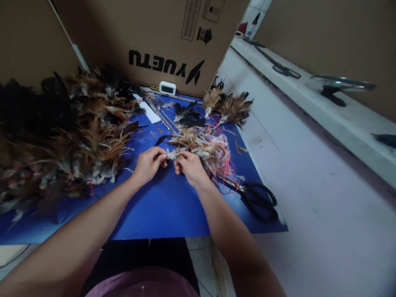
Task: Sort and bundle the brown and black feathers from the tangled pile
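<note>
Over the blue table, my left hand and my right hand meet with fingertips pinched close together. Between them is a small tuft of pale feathers, and both hands appear to grip it. Just beyond my right hand lies a loose heap of brown and white feathers. Pink and white plastic strings tangle at the heap's right side. Black-handled scissors rest to the right of my right wrist, their blades partly under the strings.
A large pile of brown and black feather bunches covers the table's left side. Feather bunches, thin sticks and a small white digital display lie at the back. A cardboard box stands behind; a ledge runs right.
</note>
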Demonstrator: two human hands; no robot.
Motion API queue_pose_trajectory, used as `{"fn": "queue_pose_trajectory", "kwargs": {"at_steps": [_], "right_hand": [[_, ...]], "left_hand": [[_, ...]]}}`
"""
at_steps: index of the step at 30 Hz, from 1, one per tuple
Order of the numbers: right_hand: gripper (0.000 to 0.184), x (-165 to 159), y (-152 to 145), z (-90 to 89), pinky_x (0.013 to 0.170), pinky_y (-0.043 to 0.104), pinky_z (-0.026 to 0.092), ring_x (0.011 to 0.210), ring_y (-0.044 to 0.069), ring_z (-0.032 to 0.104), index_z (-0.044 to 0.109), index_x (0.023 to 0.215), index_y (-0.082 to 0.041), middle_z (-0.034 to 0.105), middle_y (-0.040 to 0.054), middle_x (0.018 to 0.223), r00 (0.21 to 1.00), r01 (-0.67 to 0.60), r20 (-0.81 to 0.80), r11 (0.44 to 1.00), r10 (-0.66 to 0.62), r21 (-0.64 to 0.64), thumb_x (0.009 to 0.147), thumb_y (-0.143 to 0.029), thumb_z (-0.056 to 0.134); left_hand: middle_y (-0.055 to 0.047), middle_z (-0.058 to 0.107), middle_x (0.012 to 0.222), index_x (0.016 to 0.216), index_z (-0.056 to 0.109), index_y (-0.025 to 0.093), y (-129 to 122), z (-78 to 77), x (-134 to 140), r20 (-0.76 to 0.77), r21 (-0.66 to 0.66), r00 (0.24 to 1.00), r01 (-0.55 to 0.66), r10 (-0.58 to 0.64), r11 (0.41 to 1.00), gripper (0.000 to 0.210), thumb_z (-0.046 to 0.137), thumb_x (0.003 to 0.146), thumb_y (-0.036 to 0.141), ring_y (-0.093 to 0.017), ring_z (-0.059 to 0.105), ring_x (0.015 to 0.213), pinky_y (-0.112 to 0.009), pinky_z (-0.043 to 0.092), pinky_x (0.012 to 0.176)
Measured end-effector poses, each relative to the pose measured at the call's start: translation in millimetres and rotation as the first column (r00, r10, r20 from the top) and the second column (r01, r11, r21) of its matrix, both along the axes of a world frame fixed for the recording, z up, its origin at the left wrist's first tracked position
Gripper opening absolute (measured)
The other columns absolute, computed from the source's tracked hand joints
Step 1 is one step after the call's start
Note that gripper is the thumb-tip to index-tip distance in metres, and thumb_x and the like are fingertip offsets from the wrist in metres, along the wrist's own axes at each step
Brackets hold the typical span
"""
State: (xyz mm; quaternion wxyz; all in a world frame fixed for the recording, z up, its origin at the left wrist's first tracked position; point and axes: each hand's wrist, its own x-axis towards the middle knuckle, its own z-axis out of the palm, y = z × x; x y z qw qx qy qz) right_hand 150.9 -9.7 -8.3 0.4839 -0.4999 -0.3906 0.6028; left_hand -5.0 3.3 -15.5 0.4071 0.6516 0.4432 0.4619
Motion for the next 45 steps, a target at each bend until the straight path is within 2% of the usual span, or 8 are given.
{"fn": "queue_pose_trajectory", "kwargs": {"at_steps": [3,6,10,14,21,29,38,45], "right_hand": [[0.023,0.8,-0.3,0.2,0.038,0.019,0.039,0.039,0.006,0.046,0.056,0.065,-0.017,0.055,-0.0059,0.051,1.0,-0.005,-0.012,1.0,0.005,0.011,0.066,-0.032,0.073],[0.027,4.0,1.0,1.2,0.039,0.02,0.039,0.042,0.008,0.05,0.06,0.075,-0.017,0.06,-0.003,0.056,0.997,0.022,-0.075,1.0,-0.021,0.011,0.068,-0.041,0.072],[0.035,6.8,2.5,1.7,0.041,0.02,0.04,0.05,0.009,0.056,0.063,0.092,-0.02,0.064,-0.0014,0.071,0.993,0.055,-0.107,0.997,-0.049,0.061,0.071,-0.046,0.071],[0.037,2.8,-0.2,1.0,0.048,0.021,0.046,0.062,0.009,0.059,0.065,0.104,-0.023,0.066,-0.0009,0.086,0.999,-0.038,-0.018,0.979,0.042,0.199,0.07,-0.034,0.075],[0.017,2.0,-2.6,-1.7,0.055,0.026,0.048,0.06,0.011,0.056,0.068,0.076,-0.019,0.065,0.0,0.072,0.985,-0.045,0.171,0.942,-0.013,0.332,0.071,-0.034,0.073],[0.027,4.0,0.5,-5.0,0.056,0.027,0.049,0.057,0.012,0.057,0.064,0.083,-0.019,0.064,-0.0007,0.067,0.97,-0.057,0.24,0.936,-0.03,0.348,0.073,-0.043,0.07],[0.011,3.2,-2.0,-2.4,0.056,0.024,0.048,0.055,0.01,0.053,0.058,0.079,-0.02,0.058,-0.0031,0.067,0.939,-0.074,0.333,0.895,-0.087,0.44,0.082,-0.031,0.057],[0.01,5.4,-3.1,-3.3,0.07,0.028,0.048,0.069,0.013,0.056,0.055,0.077,-0.02,0.057,-0.0006,0.074,0.856,-0.077,0.465,0.833,-0.227,0.548,0.085,-0.025,0.05]], "left_hand": [[0.001,0.064,0.058,0.074,0.063,0.019,-0.6,0.7,0.1,0.05,-0.028,0.999,0.015,-0.013,0.999,0.011,0.061,0.083,0.026,-0.013,0.059,0.053,-0.023,0.045,0.06],[0.0,0.063,0.056,0.074,0.061,0.018,-1.1,2.5,-0.3,0.234,-0.147,0.971,0.078,-0.042,0.986,0.019,0.067,0.08,0.034,-0.013,0.058,0.051,-0.024,0.046,0.057],[0.001,0.061,0.056,0.073,0.059,0.015,-4.0,7.7,-0.4,0.524,-0.294,0.85,0.243,-0.057,0.924,0.033,0.076,0.071,0.043,-0.01,0.055,0.048,-0.022,0.046,0.052],[0.001,0.06,0.058,0.071,0.06,0.012,-7.7,10.1,0.9,0.632,-0.353,0.77,0.385,-0.086,0.853,0.035,0.079,0.069,0.041,-0.008,0.054,0.047,-0.02,0.046,0.051],[0.001,0.058,0.055,0.067,0.059,0.012,-11.5,9.1,4.8,0.669,-0.383,0.735,0.471,-0.113,0.795,0.033,0.079,0.07,0.037,-0.006,0.05,0.044,-0.019,0.043,0.047],[0.001,0.057,0.054,0.07,0.061,0.011,-8.2,2.8,3.0,0.689,-0.428,0.72,0.497,-0.084,0.755,0.029,0.079,0.071,0.034,-0.006,0.05,0.044,-0.017,0.042,0.047],[0.0,0.058,0.059,0.068,0.061,0.011,-5.7,0.3,2.3,0.703,-0.441,0.709,0.503,-0.063,0.743,0.025,0.079,0.07,0.029,-0.006,0.051,0.045,-0.018,0.042,0.046],[0.0,0.057,0.057,0.069,0.061,0.011,-5.7,0.3,1.7,0.69,-0.434,0.719,0.503,-0.083,0.747,0.026,0.079,0.07,0.03,-0.006,0.05,0.045,-0.018,0.041,0.045]]}}
